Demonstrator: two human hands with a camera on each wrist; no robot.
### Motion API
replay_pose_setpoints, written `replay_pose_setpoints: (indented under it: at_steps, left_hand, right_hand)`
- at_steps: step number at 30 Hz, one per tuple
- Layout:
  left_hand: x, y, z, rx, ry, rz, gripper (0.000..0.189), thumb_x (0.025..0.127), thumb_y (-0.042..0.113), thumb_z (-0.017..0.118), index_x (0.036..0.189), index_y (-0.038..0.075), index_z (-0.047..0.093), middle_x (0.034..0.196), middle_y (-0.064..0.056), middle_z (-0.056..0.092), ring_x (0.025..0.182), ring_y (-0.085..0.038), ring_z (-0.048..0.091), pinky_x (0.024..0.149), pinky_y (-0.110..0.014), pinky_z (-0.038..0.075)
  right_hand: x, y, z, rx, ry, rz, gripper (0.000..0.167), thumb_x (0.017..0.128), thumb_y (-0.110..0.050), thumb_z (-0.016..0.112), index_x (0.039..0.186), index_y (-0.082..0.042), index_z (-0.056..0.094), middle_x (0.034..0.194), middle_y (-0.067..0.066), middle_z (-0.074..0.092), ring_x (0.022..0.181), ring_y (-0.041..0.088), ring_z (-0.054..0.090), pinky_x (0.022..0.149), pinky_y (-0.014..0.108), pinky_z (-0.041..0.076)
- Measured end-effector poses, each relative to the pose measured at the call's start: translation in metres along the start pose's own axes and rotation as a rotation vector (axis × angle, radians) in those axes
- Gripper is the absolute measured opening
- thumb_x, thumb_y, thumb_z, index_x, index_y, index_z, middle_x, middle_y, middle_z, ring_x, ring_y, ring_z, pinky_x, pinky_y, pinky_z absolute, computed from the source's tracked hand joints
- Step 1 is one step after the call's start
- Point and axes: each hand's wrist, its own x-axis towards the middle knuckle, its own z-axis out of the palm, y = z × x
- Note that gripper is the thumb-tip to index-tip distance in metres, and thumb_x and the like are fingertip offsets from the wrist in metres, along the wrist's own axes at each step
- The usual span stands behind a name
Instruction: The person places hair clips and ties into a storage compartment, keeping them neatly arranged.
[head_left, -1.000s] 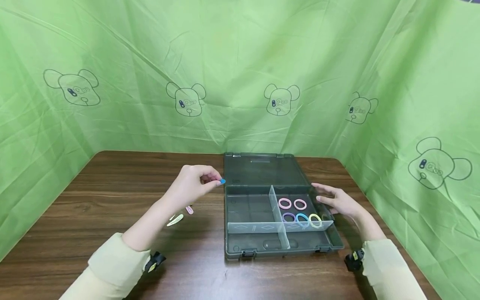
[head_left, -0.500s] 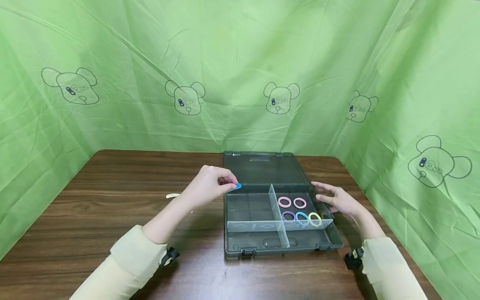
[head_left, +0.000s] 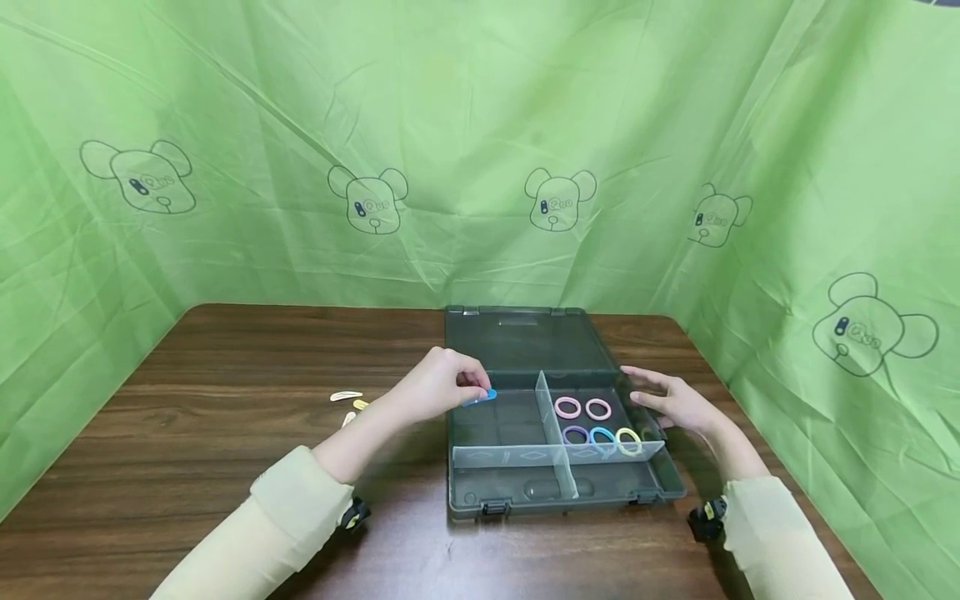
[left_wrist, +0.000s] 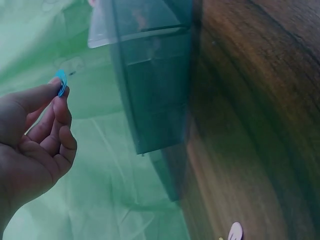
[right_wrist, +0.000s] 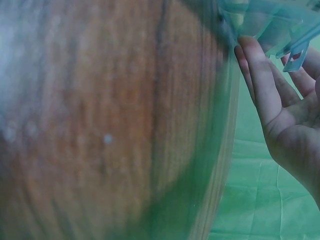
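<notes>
My left hand [head_left: 442, 385] pinches a blue snap hair clip [head_left: 487, 395] between thumb and fingertips, above the back left compartment of a dark see-through box [head_left: 506, 506]. In the left wrist view the clip [left_wrist: 61, 83] stands edge-on at the fingertips. My right hand [head_left: 678, 404] touches the box's right side, its fingers fairly straight; the right wrist view has the fingers [right_wrist: 262, 80] against the wall. Several hair ties lie in the back right compartment, among them a pink one [head_left: 567, 407], a purple one [head_left: 576, 435] and a yellow one [head_left: 628, 441].
Left of the box, a pale hair clip [head_left: 346, 396] and a yellow one [head_left: 362, 404] lie on the wooden table [head_left: 247, 392], partly near my left forearm. The box lid [head_left: 517, 337] lies folded back. A green curtain [head_left: 465, 100] surrounds the table.
My left hand has carried the blue hair clip rightward and slightly down, from beside the box to over its back left compartment. The right hand has stayed at the box's side.
</notes>
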Motion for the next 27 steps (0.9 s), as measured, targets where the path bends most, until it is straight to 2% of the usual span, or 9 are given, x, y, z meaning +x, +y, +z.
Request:
replay_pose_setpoints:
  at_steps: [7,16,21,27]
  left_hand:
    - [0.006,-0.012,0.014,0.049,-0.077,0.045,0.007,0.081,0.015,0.074,0.077,0.017,0.069,0.066,0.012,0.063,0.058,-0.001,0.054,0.055,-0.019,0.047]
    - [0.015,-0.027,0.022,0.096,-0.259,0.122,0.004,0.082,0.014,0.073,0.083,0.015,0.069,0.071,0.011,0.064,0.066,0.001,0.057,0.065,-0.017,0.049]
    - [0.017,-0.030,0.027,0.125,-0.354,0.175,0.004,0.082,0.010,0.072,0.084,0.013,0.069,0.069,0.008,0.064,0.065,0.001,0.056,0.066,-0.016,0.048]
    - [0.020,-0.032,0.032,0.187,-0.416,0.195,0.008,0.080,0.008,0.073,0.080,0.014,0.068,0.069,0.009,0.065,0.063,0.003,0.056,0.064,-0.015,0.047]
  right_hand:
    - [-0.002,-0.002,0.002,0.020,-0.005,0.005,0.063,0.094,-0.024,0.057,0.149,-0.014,0.026,0.146,0.028,0.029,0.104,0.030,0.062,0.075,0.043,0.055]
    - [-0.001,-0.001,0.000,0.037,-0.004,0.001,0.064,0.095,-0.024,0.057,0.149,-0.013,0.025,0.145,0.029,0.029,0.107,0.031,0.060,0.076,0.044,0.055]
    - [-0.001,0.000,0.000,0.039,-0.009,0.000,0.063,0.095,-0.025,0.056,0.149,-0.014,0.026,0.145,0.031,0.030,0.109,0.031,0.059,0.077,0.045,0.055]
    - [-0.001,0.001,0.000,0.030,-0.001,-0.013,0.063,0.095,-0.025,0.056,0.149,-0.013,0.026,0.146,0.029,0.029,0.105,0.031,0.061,0.076,0.045,0.055]
